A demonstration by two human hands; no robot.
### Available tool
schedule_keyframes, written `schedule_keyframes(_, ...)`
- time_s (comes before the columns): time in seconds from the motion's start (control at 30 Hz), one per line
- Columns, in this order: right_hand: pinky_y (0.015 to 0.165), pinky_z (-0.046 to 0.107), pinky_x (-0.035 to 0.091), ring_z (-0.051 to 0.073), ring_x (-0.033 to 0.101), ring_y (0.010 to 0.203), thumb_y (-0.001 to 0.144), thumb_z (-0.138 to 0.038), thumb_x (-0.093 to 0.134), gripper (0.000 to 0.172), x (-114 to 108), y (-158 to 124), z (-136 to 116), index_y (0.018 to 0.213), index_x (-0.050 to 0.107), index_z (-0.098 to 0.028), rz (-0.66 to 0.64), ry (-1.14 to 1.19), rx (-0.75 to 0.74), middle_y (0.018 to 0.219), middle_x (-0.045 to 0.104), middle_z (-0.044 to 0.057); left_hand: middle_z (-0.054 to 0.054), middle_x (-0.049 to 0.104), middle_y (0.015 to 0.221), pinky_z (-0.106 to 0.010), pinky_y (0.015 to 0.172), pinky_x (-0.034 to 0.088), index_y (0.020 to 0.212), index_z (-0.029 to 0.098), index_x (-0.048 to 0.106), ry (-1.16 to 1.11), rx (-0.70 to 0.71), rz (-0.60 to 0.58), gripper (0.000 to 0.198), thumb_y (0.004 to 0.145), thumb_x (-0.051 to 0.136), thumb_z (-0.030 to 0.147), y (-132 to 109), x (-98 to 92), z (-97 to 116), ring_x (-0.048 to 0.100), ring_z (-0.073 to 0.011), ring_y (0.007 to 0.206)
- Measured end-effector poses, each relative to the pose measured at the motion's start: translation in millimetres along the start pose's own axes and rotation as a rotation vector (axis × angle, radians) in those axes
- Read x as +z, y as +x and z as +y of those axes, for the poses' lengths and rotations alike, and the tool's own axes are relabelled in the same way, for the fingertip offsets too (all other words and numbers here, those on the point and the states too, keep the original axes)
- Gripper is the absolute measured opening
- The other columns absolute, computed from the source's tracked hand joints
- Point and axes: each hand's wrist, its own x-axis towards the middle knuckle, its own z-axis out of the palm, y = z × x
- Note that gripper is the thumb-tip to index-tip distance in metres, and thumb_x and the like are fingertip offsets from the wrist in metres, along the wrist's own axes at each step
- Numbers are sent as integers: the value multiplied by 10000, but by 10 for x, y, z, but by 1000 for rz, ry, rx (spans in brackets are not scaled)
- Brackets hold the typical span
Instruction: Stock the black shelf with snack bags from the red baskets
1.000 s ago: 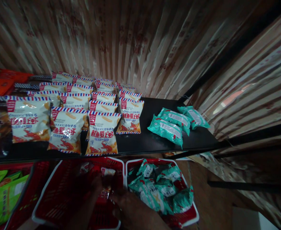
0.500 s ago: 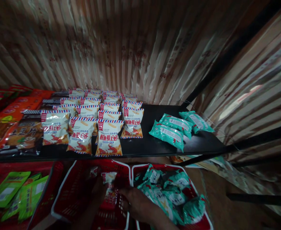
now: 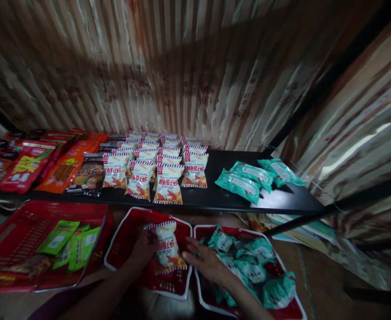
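Note:
My left hand [image 3: 147, 247] is closed on the upper left side of a snack bag [image 3: 167, 249], white and orange with a striped top edge. The bag hangs upright over the middle red basket [image 3: 133, 222]; the fingers at its edge are dark and partly hidden. My right hand [image 3: 206, 261] is just right of the bag, fingers apart and reaching toward it, holding nothing. It is over the gap between the middle basket and the right basket [image 3: 290, 295]. Matching snack bags [image 3: 168, 184] stand in rows on the black shelf [image 3: 211, 195] above.
Several teal packets [image 3: 255, 269] fill the right basket, and others [image 3: 238, 184] lie at the shelf's right end. The left basket [image 3: 18, 222] holds green packets [image 3: 85, 246]. Orange and red packs [image 3: 62, 171] line the shelf's left. A black post [image 3: 315, 93] slants up at the right.
The snack bag has come up out of the basket in my left hand and shows larger. My right hand has its fingers spread beside it. The view has swung left.

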Motion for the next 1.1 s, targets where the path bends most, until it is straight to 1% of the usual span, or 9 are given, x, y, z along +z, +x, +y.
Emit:
schedule_keyframes(0.07,959,384,433,250,585,1122,778,-570,562,794,48,-63,11,1393,330,-125,-92,222,-60,1207,612,157,-112,695,1038,-362,816,509,1041,164,563,-90,30,-18,471,621,701,327,-100,25,71,654,-263,952)
schedule_keyframes(0.13,936,369,449,240,587,1103,751,-543,625,800,95,-122,-2,1383,328,-152,-153,380,-156,1172,628,120,-126,699,1002,-369,804,509,1026,154,557,-217,43,-35,493,603,711,354,-192,91,154,659,-269,925)
schedule_keyframes(0.2,872,365,484,244,590,1071,732,-520,658,746,124,-170,-40,1333,381,-176,-155,455,-188,1163,628,99,-126,703,951,-368,773,512,987,152,553,-315,26,-58,498,578,721,381,-271,175,266,663,-269,884)
schedule_keyframes(0.27,778,361,514,251,607,1004,722,-533,657,684,123,-207,-90,1265,437,-180,-103,481,-160,1129,637,95,-116,701,934,-348,738,512,946,161,546,-352,15,-111,461,592,704,411,-335,245,408,664,-252,849)
schedule_keyframes(0.37,733,354,513,245,623,935,715,-541,657,630,71,-257,-158,1204,483,-183,-71,518,-136,1074,653,89,-91,696,916,-314,672,501,889,172,550,-301,58,-149,349,689,604,452,-394,274,624,651,-227,815)
schedule_keyframes(0.5,832,373,482,227,628,920,713,-479,692,545,6,-335,-197,1155,545,-196,-141,613,-190,1049,662,66,-43,681,794,-296,705,471,857,171,589,-186,137,-126,337,732,530,478,-422,221,788,619,-207,789)
schedule_keyframes(0.67,929,418,440,265,605,1025,668,-512,723,636,17,-409,-217,1192,539,-203,-166,660,-186,1072,662,78,-34,669,731,-274,678,452,844,165,639,-97,222,-170,381,749,506,510,-415,222,817,600,-205,758)
schedule_keyframes(0.87,959,427,426,278,605,1056,672,-569,697,702,103,-362,-182,1239,518,-196,-155,682,-155,1108,663,100,-44,659,723,-253,604,441,845,147,674,-144,249,-243,429,747,537,542,-357,288,746,573,-179,667)
schedule_keyframes(1.1,949,455,435,309,627,1027,617,-593,725,732,305,-106,-44,1213,561,-203,-126,750,-114,1051,691,99,-38,633,641,-239,544,416,735,164,689,-75,249,-171,412,739,537,547,-268,237,711,549,-167,601)
